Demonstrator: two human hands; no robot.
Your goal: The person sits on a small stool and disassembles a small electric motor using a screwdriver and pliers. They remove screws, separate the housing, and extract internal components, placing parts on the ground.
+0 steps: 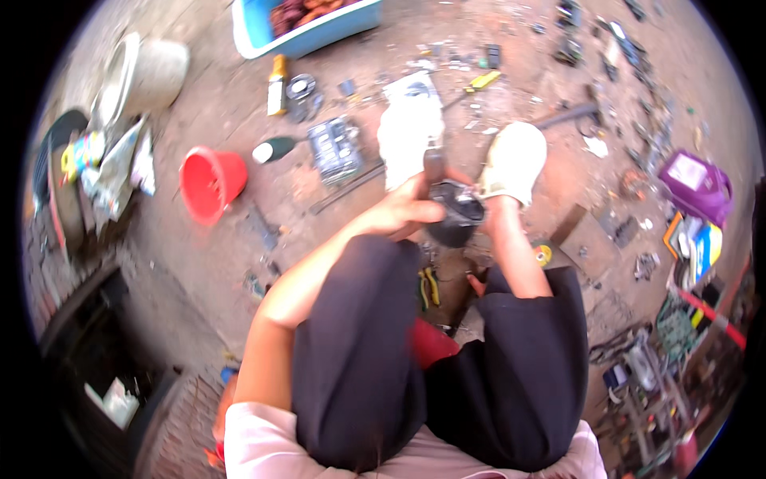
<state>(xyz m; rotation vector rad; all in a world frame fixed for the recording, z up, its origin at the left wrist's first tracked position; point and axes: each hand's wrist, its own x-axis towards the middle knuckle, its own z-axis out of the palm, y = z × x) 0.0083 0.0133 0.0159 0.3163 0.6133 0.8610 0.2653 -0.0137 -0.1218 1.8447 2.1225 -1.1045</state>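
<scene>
I sit with both knees up in black trousers, and my white shoes (411, 132) rest on the dirt floor. My left hand (399, 211) reaches over my left knee and grips a dark rounded metal part (456, 214) held between my feet. A brownish stub (435, 165) sticks up from the part. Beside it, my bare right shin runs down to the right shoe (515, 160). My right hand does not show anywhere in the view. Yellow-handled pliers (431, 287) lie on the ground between my knees.
A red bucket (209, 184) lies on its side at the left. Beyond my feet lie a socket set tray (335, 148), a brown bottle (277, 84), a blue tub (311, 28) and scattered small parts. A purple bag (696, 182) and scrap electronics (678, 319) are on the right.
</scene>
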